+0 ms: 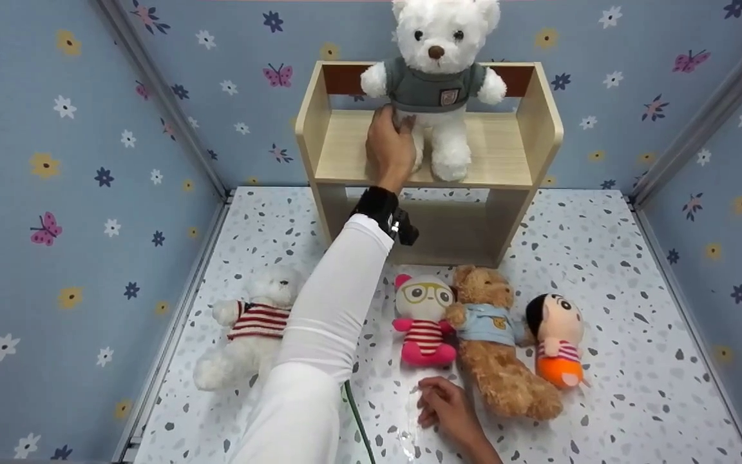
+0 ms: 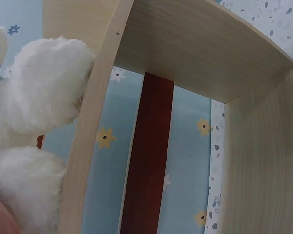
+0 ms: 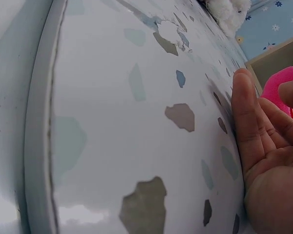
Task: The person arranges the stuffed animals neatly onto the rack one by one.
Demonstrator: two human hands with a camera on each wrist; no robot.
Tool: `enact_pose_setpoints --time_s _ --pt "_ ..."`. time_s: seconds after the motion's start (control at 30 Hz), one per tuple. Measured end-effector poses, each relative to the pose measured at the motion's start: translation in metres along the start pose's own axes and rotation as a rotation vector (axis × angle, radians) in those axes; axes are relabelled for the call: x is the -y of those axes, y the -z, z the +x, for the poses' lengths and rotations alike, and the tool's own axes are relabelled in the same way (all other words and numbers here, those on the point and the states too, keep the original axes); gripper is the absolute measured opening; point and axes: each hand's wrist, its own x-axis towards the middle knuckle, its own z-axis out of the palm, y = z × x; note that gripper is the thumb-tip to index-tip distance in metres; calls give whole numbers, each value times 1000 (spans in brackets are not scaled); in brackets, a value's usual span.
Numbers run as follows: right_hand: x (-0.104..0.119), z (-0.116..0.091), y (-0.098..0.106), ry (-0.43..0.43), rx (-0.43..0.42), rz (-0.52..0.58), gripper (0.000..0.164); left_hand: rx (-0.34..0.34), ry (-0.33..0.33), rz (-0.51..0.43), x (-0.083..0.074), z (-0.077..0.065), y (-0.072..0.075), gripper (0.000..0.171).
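A white teddy bear [image 1: 435,103] in a dark green shirt stands upright on the top board of a small wooden shelf [image 1: 500,151]. My left hand [image 1: 389,147] grips it low on its side, below the shirt hem, with the thumb in front. In the left wrist view the bear's fluffy legs [image 2: 49,87] show beside the shelf board's front edge. My right hand [image 1: 451,412] rests on the speckled table with loosely bent fingers, holding nothing. Just beyond it sits a pink panda doll [image 1: 424,322] with yellow glasses and a striped top.
Beside the panda lie a brown teddy bear [image 1: 490,341] in a light blue shirt and a black-haired doll [image 1: 559,341] with orange bottoms. A white plush toy [image 1: 255,328] in a striped sweater lies left of my sleeve. Flowered panels [image 1: 87,193] enclose the table; a green cable [image 1: 359,419] crosses its front.
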Motion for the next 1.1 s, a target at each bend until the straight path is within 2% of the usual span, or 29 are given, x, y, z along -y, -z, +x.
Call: enact_pose_setpoints --time_s 0.4,0.57,0.7,0.8,1.1 --pt "2 0 2 19 8 -9 38 31 53 64 8 7 0 23" --pt "2 0 1 22 15 -11 38 57 80 113 7 9 -1 23" --pt "2 -1 1 10 15 1 38 95 114 152 6 10 -2 30" --pt "2 -2 0 1 13 9 38 119 147 170 4 11 -3 38" --pt "3 -1 0 -16 -3 2 37 147 206 197 0 13 -5 42"
